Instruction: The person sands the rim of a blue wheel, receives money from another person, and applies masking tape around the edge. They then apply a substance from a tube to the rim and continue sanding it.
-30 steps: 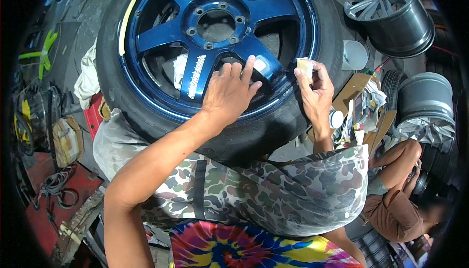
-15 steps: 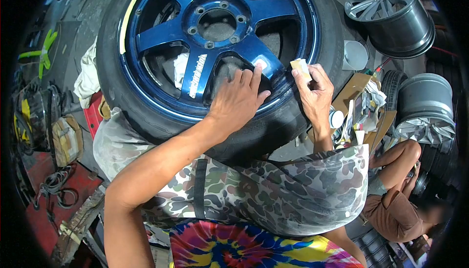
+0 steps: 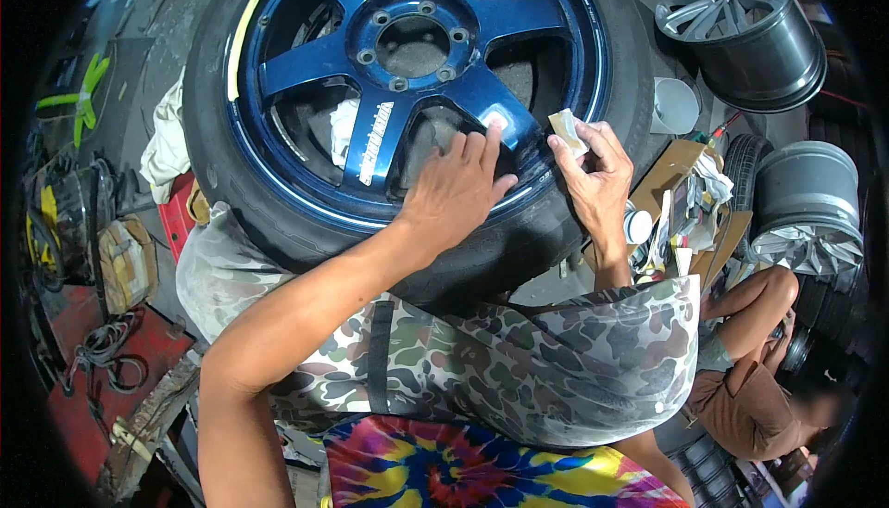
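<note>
A blue spoked wheel (image 3: 505,19) lies face up inside a black tire (image 3: 622,54) in front of my knees. My left hand (image 3: 456,182) is over its lower spokes, fingers apart and holding nothing, with a fingertip at a pale, shiny patch on the lower right spoke. Between the thumb and fingers of my right hand (image 3: 597,163) is a small folded yellowish piece (image 3: 568,133), raised just above the right rim. White lettering (image 3: 375,142) marks the lower left spoke, and a white cloth (image 3: 344,130) shows through the gap beside it.
Two silver wheels (image 3: 761,54) (image 3: 807,188) stand at the right, near a clear cup (image 3: 674,105). An open cardboard box (image 3: 727,244) holds papers, with a white-capped jar (image 3: 637,225) beside it. Another person (image 3: 745,406) sits at the lower right. A red board with cable (image 3: 79,369) lies left.
The folded piece has tilted and shifted slightly left in my right hand's fingers. My left hand has moved very little and stays at the same spoke.
</note>
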`<state>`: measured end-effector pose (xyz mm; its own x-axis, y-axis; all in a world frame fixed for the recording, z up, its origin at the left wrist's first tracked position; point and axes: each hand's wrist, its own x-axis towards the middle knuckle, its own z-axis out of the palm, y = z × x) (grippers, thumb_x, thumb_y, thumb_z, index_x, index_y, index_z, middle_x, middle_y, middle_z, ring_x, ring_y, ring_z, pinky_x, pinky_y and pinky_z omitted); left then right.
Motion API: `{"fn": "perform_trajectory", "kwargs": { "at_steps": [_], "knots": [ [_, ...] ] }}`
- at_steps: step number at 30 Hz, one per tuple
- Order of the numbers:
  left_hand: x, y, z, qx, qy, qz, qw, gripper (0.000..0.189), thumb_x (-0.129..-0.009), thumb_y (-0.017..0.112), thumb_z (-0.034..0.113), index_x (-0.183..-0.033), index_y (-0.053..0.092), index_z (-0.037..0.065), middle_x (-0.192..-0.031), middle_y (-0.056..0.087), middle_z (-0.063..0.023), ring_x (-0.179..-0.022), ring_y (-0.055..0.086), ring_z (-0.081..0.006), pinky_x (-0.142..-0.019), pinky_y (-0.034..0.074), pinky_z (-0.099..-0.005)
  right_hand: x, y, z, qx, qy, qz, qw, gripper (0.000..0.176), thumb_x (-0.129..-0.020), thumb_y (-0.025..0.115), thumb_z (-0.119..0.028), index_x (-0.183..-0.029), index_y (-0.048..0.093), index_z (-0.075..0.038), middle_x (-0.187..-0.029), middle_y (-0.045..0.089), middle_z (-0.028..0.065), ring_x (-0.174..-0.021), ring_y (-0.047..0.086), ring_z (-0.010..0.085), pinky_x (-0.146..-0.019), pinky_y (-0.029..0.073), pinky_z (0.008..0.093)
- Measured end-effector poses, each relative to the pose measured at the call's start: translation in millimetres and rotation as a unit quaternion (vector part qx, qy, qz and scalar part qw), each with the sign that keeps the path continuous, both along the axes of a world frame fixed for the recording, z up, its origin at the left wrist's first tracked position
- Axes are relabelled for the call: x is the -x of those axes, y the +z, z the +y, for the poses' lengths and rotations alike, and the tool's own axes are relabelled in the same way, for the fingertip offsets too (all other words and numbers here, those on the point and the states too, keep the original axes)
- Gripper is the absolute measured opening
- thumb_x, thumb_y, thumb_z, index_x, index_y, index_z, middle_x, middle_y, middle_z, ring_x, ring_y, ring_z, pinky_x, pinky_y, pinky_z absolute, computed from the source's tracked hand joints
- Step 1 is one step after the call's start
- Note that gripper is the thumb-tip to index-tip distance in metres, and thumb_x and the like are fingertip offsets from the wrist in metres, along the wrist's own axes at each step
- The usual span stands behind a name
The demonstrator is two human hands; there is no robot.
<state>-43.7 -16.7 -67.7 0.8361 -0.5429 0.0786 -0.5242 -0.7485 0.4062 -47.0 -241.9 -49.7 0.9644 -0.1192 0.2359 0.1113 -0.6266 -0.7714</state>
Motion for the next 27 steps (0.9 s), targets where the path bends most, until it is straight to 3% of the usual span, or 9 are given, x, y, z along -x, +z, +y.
{"fn": "perform_trajectory", "kwargs": {
  "at_steps": [5, 11, 16, 21, 27],
  "knots": [
    [-7.3, -1.0, 4.6, -0.013, -0.028, -0.019, 0.999, 0.070, -0.106, 0.063, 0.042, -0.158, 0.044, -0.001, -0.114, 0.059, -0.0154, -0.107, 0.060, -0.0315, -0.089, 0.056, -0.0447, -0.1, 2.0, -0.2, 0.008, 0.004, -0.005, 1.000, 0.035, -0.088, 0.087, -0.008, -0.120, 0.079, 0.002, -0.092, 0.069, 0.0068, -0.069, 0.058, 0.0103, -0.064, 0.050, 0.0250],
    [-15.0, -1.6, 6.4, -0.061, 0.028, 0.037, 0.997, 0.073, -0.106, 0.063, 0.043, -0.161, 0.040, 0.000, -0.115, 0.062, -0.0162, -0.108, 0.061, -0.0320, -0.089, 0.057, -0.0449, 1.0, 5.2, 2.9, 0.045, 0.023, -0.004, 0.999, 0.033, -0.089, 0.086, -0.007, -0.118, 0.079, 0.003, -0.091, 0.068, 0.0080, -0.068, 0.058, 0.0113, -0.064, 0.050, 0.0261],
    [-0.3, 0.8, 3.4, -0.013, -0.045, 0.049, 0.998, 0.071, -0.108, 0.059, 0.044, -0.164, 0.039, 0.004, -0.114, 0.062, -0.0177, -0.108, 0.063, -0.0331, -0.087, 0.058, -0.0455, 1.1, 4.1, 4.7, 0.036, 0.015, -0.018, 0.999, 0.031, -0.089, 0.086, -0.007, -0.116, 0.078, 0.004, -0.091, 0.068, 0.0080, -0.068, 0.058, 0.0104, -0.063, 0.049, 0.0256],
    [-7.5, -0.7, 7.5, -0.033, -0.047, 0.046, 0.997, 0.068, -0.109, 0.058, 0.045, -0.165, 0.040, 0.011, -0.116, 0.065, -0.0180, -0.108, 0.066, -0.0338, -0.085, 0.059, -0.0459, 1.0, 2.2, 3.8, 0.036, 0.016, -0.017, 0.999, 0.030, -0.089, 0.085, -0.006, -0.117, 0.079, 0.003, -0.091, 0.068, 0.0076, -0.067, 0.057, 0.0101, -0.062, 0.049, 0.0255],
    [-22.4, -6.5, 12.4, -0.052, 0.021, 0.028, 0.998, 0.070, -0.108, 0.060, 0.044, -0.167, 0.037, 0.012, -0.101, 0.071, -0.0162, -0.090, 0.070, -0.0334, -0.077, 0.059, -0.0451, 0.7, 4.6, 5.8, 0.034, 0.018, -0.021, 0.999, 0.028, -0.090, 0.084, -0.004, -0.115, 0.076, 0.005, -0.089, 0.064, 0.0058, -0.069, 0.054, 0.0095, -0.062, 0.045, 0.0245]
  ]
}}
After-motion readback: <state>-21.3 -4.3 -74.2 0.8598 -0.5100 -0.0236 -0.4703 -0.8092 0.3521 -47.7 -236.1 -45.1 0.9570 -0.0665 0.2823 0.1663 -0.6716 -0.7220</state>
